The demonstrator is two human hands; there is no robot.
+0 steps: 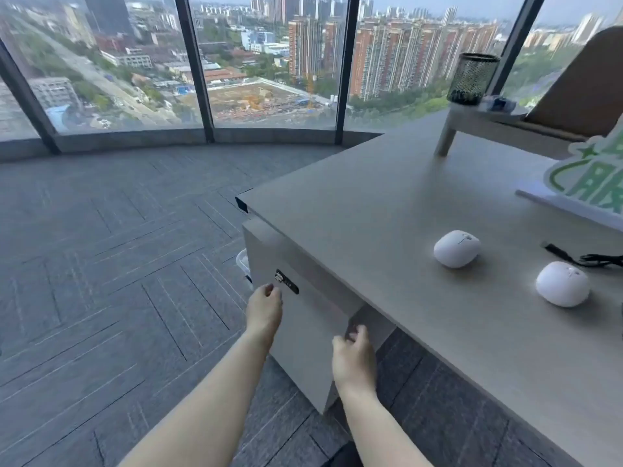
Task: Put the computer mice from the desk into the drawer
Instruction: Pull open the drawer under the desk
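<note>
Two white computer mice lie on the grey desk (354,210): one mouse (456,248) nearer the middle, the other mouse (562,283) to its right. Under the desk's left end stands a grey drawer cabinet (303,325) with a black lock (286,282) on its front; the drawer front looks closed. My left hand (264,308) reaches up to the front just left of the lock, fingers curled and empty. My right hand (354,358) rests at the cabinet's right front edge with fingers bent around it.
A black cable (586,259) lies behind the right mouse. A white-and-green sign (586,183) stands at the desk's right. A low riser shelf (482,121) at the back carries a black mesh pen cup (472,79). Grey carpet and floor-to-ceiling windows lie to the left.
</note>
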